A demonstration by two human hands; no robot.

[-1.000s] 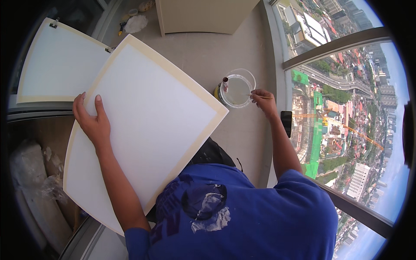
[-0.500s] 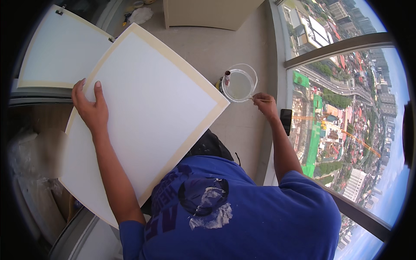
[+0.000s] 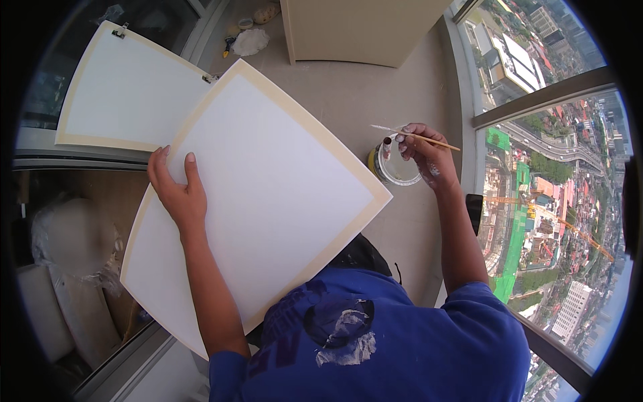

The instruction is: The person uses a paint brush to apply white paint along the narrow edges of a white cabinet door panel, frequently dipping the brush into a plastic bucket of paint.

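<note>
Above the pail [image 3: 380,166], with a thin brush [image 3: 437,141] in the right hand [image 3: 430,159]

Between thumb and bent fingers of the right hand, pinches the brush by its wooden handle, with the whitened tip pointing left, and with white smears over fingers and wrist. Just below this hand, has the pail on the floor [image 3: 335,94], partly covered from sight, with a dark-ended stick [image 3: 387,143] jutting up at the left of the rim. Under the left hand [image 3: 181,197], well apart from the right, has a broad white board [image 3: 281,187] with a cream border, set cornerwise before the body. Spreads the left thumb over the face and lays the fingers at the left edge; cannot tell whether clamped around to the back. Beyond the left hand, shows a second white panel [image 3: 134,90] with black clips [image 3: 120,31] along the far edge. Nearer the body than the right hand, shows a dark phone [image 3: 474,212] beside the window [image 3: 556,154].
</note>
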